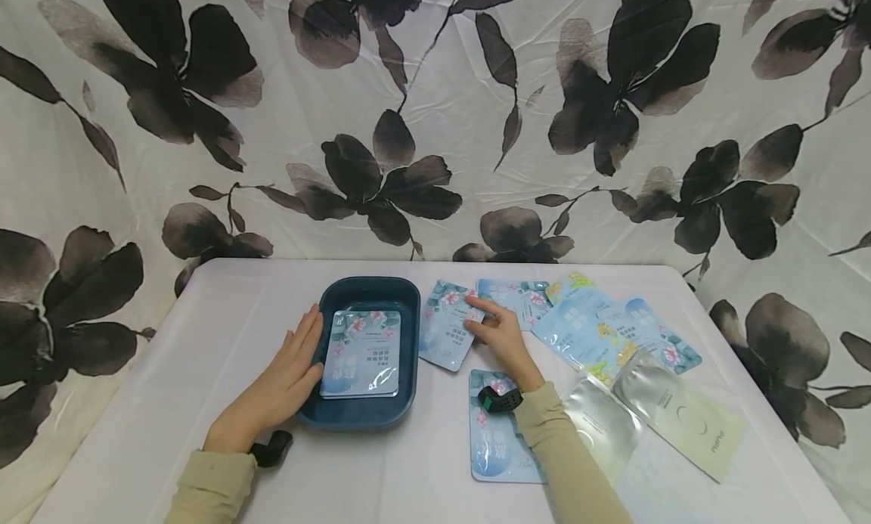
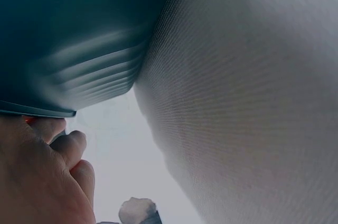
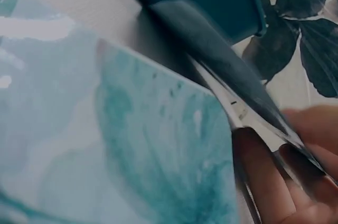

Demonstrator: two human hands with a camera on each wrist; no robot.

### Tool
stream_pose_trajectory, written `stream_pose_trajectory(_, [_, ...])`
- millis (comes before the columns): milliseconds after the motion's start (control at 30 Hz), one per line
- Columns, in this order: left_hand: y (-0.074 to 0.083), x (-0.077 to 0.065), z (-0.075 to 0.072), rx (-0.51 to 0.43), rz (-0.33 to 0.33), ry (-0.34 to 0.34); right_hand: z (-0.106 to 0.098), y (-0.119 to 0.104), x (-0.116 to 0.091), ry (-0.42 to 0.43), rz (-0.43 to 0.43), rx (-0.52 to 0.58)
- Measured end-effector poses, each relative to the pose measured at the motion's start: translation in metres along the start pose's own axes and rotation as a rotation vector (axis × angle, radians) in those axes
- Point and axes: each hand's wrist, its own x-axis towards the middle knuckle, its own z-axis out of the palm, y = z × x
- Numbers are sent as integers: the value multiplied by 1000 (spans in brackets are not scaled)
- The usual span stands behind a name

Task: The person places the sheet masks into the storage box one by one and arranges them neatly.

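Note:
A dark blue plastic basin (image 1: pixel 357 418) stands left of the table's middle, with blue floral sheet-mask packets (image 1: pixel 364 358) lying flat in it. My left hand (image 1: pixel 286 380) rests along the basin's left rim, fingers extended; in the left wrist view its fingertips are right at the rim. Just right of the basin, my right hand (image 1: pixel 506 339) pinches a floral sheet-mask packet (image 1: pixel 445 327) by its right edge, and the packet tilts. The right wrist view shows this packet edge-on between thumb and fingers (image 3: pixel 259 176).
Another blue packet (image 1: pixel 500 452) lies partly under the right forearm. Behind the right hand is a floral packet (image 1: pixel 520 297). Farther right, blue and yellow packets (image 1: pixel 585 324) overlap, with silver-green packets (image 1: pixel 687 418) in front. A floral cloth (image 1: pixel 435 70) hangs behind the table.

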Motion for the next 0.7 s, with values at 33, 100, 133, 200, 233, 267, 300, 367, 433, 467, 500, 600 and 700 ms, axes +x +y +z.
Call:
stream_pose_trajectory(33, [0,0,0,0,0,0,0,0,0,-30,1,-7])
stream_pose_trajectory(100, [0,0,0,0,2,4,1,0,0,-64,2,-34])
stream_pose_trajectory(133, [0,0,0,0,2,5,1,1,0,-71,7,-46])
stream_pose_trajectory(200, [0,0,0,0,2,5,2,2,1,-71,14,-64])
stream_pose_trajectory(233, [0,0,0,2,3,5,2,2,1,-64,13,-77])
stream_pose_trajectory(267, [0,0,0,2,3,6,2,3,1,-55,14,-83])
stream_pose_trajectory(300, [0,0,0,-1,3,5,2,3,1,-49,14,-86])
stream_pose_trajectory(367, [0,0,0,-1,3,5,2,3,2,-30,9,-98])
stream_pose_trajectory(433, [0,0,0,-2,5,5,2,3,2,-5,7,-117])
stream_pose_trajectory(467, [0,0,0,-4,5,6,2,3,2,10,9,-124])
stream_pose_trajectory(500, [0,0,0,-4,5,7,2,2,2,22,5,-127])
stream_pose_trajectory(600, [0,0,0,-4,6,7,1,1,2,60,7,-121])
stream_pose_trajectory(700, [1,0,0,-3,3,5,0,1,3,79,9,-89])
